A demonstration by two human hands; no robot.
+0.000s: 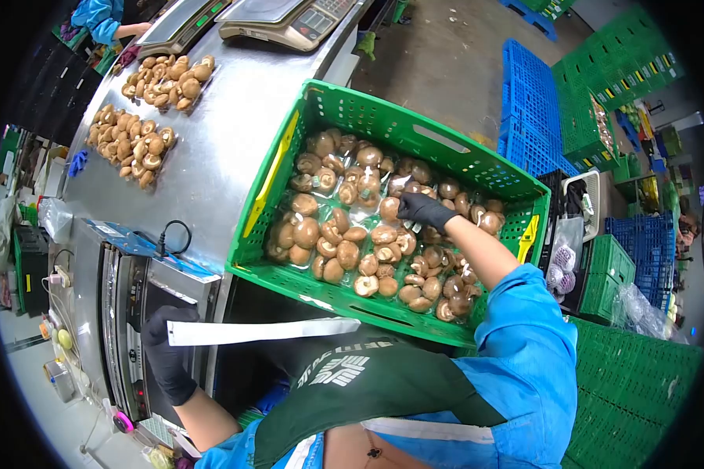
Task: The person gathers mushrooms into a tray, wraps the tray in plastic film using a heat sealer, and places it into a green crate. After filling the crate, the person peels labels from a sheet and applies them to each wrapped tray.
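A green crate [430, 129] holds several clear packs of brown mushrooms [306, 232]. Inside it, near the middle, my right hand [426, 209] in a black glove has its fingers bent down at the mushrooms; whatever is under the fingertips is too small to make out. At the lower left, my left hand [170, 356], also black-gloved, is closed on one end of a long white strip [262, 331]. The strip stretches to the right, its far end just below the crate's near edge.
On the steel table [203, 148] lie two groups of mushrooms [133, 144], with scales [289, 19] behind them. A machine [121, 313] stands at left. Another person's arm [125, 30] is at the top left. Blue pallets [528, 109] and green crates [618, 59] stand at right.
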